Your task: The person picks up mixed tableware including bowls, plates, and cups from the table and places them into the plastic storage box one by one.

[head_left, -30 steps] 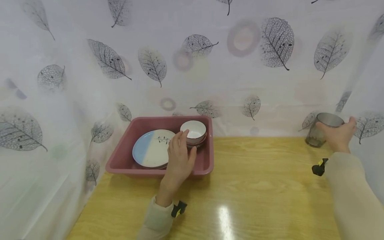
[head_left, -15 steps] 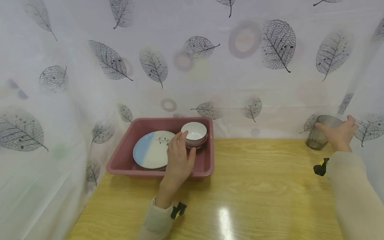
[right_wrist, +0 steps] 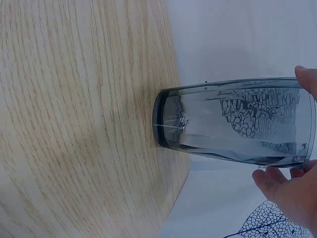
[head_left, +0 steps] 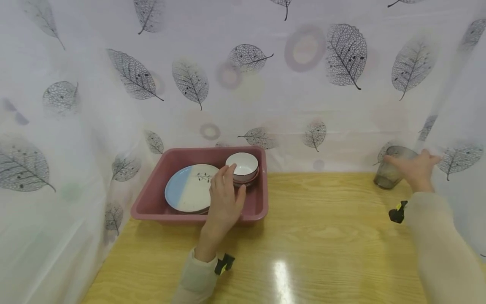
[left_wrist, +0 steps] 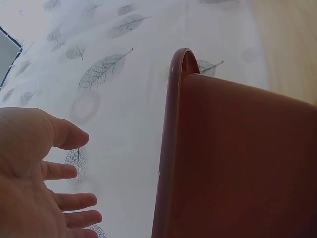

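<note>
A grey see-through drinking glass [head_left: 386, 174] stands slightly tilted at the back right of the table. My right hand [head_left: 419, 171] grips it near the rim, thumb on one side and fingers on the other; the right wrist view shows the glass [right_wrist: 233, 124] with its base at the table's surface. My left hand [head_left: 223, 199] is held over the front of a dusky red plastic basin [head_left: 163, 216], fingers spread and holding nothing. Under it lies a blue and cream plate [head_left: 186, 192], partly hidden. A white bowl [head_left: 243, 162] tops a small stack in the basin's right corner.
A leaf-patterned white sheet [head_left: 281, 97] hangs behind and at both sides of the wooden table [head_left: 326, 236]. The basin stands at the back left, with bare tabletop between it and the glass. Black clips [head_left: 225, 264] sit at both sleeve cuffs.
The glass and my right hand have shifted a little to the left, and the glass leans more. My left hand stays over the basin. The head view has turned very slightly.
</note>
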`<state>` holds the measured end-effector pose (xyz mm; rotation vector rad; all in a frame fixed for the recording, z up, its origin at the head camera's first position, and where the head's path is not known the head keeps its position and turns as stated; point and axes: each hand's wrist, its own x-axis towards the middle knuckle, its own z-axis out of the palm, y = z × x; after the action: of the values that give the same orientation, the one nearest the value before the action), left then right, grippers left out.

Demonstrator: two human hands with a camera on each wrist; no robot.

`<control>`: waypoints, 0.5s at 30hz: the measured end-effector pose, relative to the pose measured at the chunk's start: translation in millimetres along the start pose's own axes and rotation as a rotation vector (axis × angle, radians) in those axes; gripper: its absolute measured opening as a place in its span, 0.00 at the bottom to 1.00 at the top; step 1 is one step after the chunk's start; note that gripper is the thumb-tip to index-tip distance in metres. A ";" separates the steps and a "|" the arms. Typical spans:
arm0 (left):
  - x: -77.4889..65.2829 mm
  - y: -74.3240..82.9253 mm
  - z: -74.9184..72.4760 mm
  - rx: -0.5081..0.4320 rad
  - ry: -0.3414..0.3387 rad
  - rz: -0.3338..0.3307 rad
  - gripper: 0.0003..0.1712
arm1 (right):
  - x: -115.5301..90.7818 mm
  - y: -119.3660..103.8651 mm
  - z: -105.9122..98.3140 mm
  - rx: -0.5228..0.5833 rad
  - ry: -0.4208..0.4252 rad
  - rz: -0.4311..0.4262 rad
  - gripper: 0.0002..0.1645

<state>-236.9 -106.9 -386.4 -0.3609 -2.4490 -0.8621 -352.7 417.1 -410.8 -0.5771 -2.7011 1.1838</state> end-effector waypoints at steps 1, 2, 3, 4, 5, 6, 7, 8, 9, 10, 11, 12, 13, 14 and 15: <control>-0.3 0.0 0.0 -0.001 0.000 0.002 0.33 | -0.7 -0.6 0.9 0.005 -0.005 0.002 0.78; -0.7 0.2 0.1 -0.004 0.000 0.004 0.33 | -1.5 -1.2 1.7 0.003 -0.006 0.000 0.77; -1.0 0.3 0.1 -0.007 0.001 0.007 0.33 | -2.4 -1.8 2.4 0.005 -0.007 -0.002 0.76; -0.9 0.4 0.2 -0.010 0.001 0.009 0.33 | -3.0 -1.9 3.7 0.015 -0.010 -0.001 0.75; -0.9 0.4 0.3 -0.011 0.001 0.010 0.33 | -3.6 -1.9 4.8 0.028 -0.015 -0.001 0.75; -0.9 0.5 0.3 -0.012 0.000 0.009 0.33 | -4.4 -2.0 5.9 0.041 -0.019 -0.001 0.75; -1.1 0.6 0.4 -0.014 -0.002 0.007 0.32 | -5.0 -1.9 6.8 0.052 -0.025 0.001 0.76; -1.2 0.6 0.4 -0.017 -0.004 0.004 0.32 | -5.6 -1.7 7.6 0.061 -0.031 0.006 0.76; -1.3 0.7 0.3 -0.019 -0.007 0.000 0.33 | -6.0 -1.3 8.3 0.075 -0.039 0.010 0.77; -1.4 0.7 0.4 -0.019 -0.009 -0.002 0.33 | -6.3 -1.1 8.8 0.087 -0.044 0.014 0.77; -1.3 0.7 0.4 -0.021 -0.011 -0.004 0.33 | -6.5 -0.7 9.1 0.091 -0.049 0.016 0.78; -1.1 0.7 0.4 -0.022 -0.012 -0.005 0.33 | -6.3 -0.4 9.2 0.098 -0.053 0.017 0.77; -0.9 0.6 0.4 -0.024 -0.014 -0.007 0.33 | -5.9 -0.1 9.2 0.103 -0.057 0.016 0.77; -0.6 0.5 0.4 -0.025 -0.016 -0.008 0.33 | -5.6 0.0 9.2 0.108 -0.059 0.014 0.76; -0.3 0.3 0.5 -0.025 -0.019 -0.008 0.33 | -5.0 -0.1 9.3 0.108 -0.061 0.009 0.76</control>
<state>-236.7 -106.4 -386.7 -0.3697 -2.4606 -0.8969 -350.7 408.7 -416.9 -0.5466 -2.6657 1.3614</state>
